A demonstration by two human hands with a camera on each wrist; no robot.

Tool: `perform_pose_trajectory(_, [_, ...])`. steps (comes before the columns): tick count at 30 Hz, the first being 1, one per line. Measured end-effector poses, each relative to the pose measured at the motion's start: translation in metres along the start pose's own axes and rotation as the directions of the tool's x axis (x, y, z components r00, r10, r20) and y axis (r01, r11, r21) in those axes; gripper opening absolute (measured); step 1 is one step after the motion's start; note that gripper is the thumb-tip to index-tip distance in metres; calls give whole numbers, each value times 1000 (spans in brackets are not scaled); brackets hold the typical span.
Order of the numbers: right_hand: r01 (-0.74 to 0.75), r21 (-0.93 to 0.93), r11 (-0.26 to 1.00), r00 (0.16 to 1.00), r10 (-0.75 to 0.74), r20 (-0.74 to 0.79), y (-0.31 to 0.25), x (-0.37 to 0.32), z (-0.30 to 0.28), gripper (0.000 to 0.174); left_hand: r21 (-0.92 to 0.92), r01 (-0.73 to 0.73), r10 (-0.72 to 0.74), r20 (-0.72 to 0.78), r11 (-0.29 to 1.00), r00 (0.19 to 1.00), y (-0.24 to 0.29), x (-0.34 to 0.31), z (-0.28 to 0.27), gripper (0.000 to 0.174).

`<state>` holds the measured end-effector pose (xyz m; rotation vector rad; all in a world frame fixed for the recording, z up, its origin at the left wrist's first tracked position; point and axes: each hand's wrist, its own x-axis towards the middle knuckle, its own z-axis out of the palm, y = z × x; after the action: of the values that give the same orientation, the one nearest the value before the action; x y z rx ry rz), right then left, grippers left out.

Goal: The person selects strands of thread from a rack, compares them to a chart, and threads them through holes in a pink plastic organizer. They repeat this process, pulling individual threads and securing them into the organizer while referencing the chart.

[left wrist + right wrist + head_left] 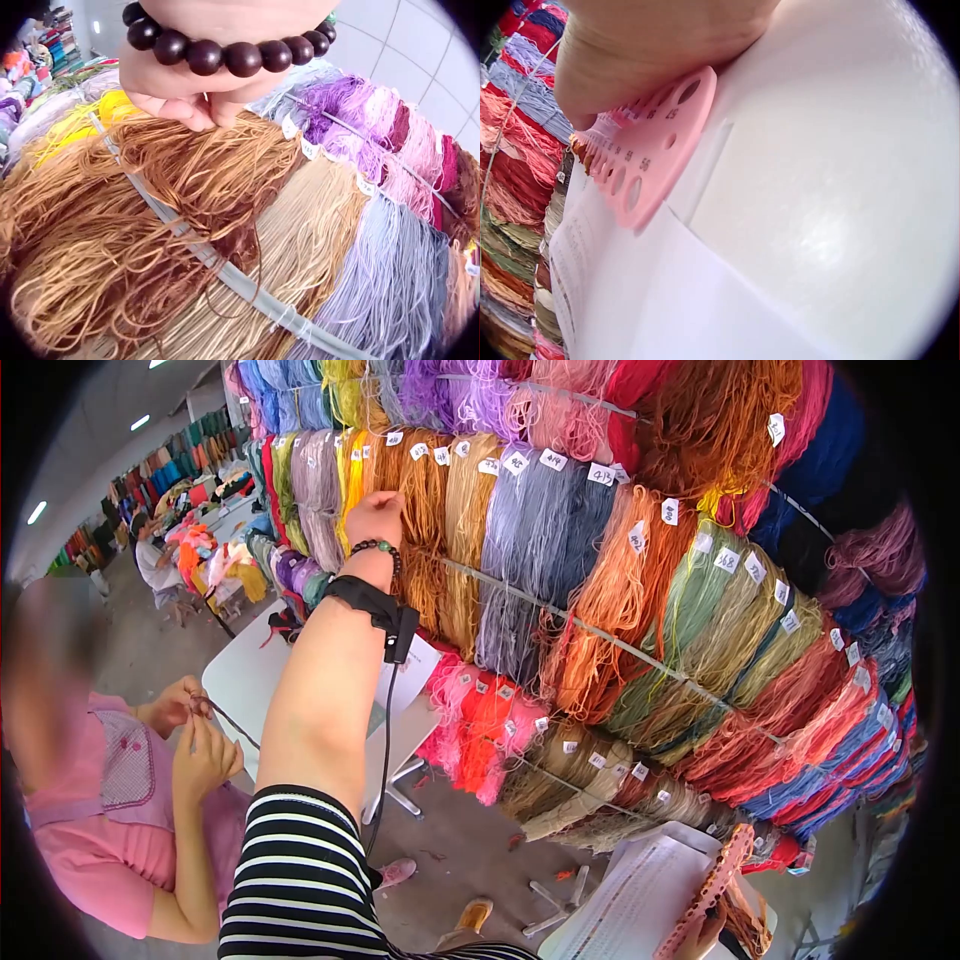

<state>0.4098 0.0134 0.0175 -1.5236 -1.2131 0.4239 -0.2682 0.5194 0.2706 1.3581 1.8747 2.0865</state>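
Note:
My left hand point(375, 515) reaches up to a wall rack of hanging thread skeins and pinches strands at the top of a brown skein point(172, 195). Its fingertips point(196, 112) are curled into the brown threads next to a yellow skein point(75, 124). A dark bead bracelet point(225, 54) circles that wrist. At the lower right my right hand point(712, 932) grips a pink plastic card point(649, 154) with numbered holes and thread ends along one edge. The card is held over a printed paper sheet point(630, 900) on a white table point(832, 195).
Skeins in many colours with white number tags point(552, 459) fill the rack on grey rails point(225, 274). A person in pink point(110, 810) stands at the left working thread beside a white table point(245, 675). Another person point(152, 560) sits further back.

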Motion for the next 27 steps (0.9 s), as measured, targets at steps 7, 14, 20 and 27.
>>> perform_pose_trajectory(7, [-84, 33, 996, 996, 84, 0, 17, -4, -7, 55, -384, 369, -294, 240, 846, 925, 3, 1, -15, 22])
perform_pose_trajectory(14, [-67, -46, 997, 998, 67, -7, 6, -1, -1, 56, -418, 445, -331, 319, 792, 888, 13, -6, -22, 25])
perform_pose_trajectory(20, [-79, -32, 996, 997, 79, 3, 9, 1, -3, 58, -409, 360, -256, 288, 838, 923, 4, -1, -22, 18])
perform_pose_trajectory(27, [-86, -88, 992, 996, 85, -11, 22, -2, -8, 60, -396, 331, -229, 283, 856, 931, 18, -5, -26, 13])
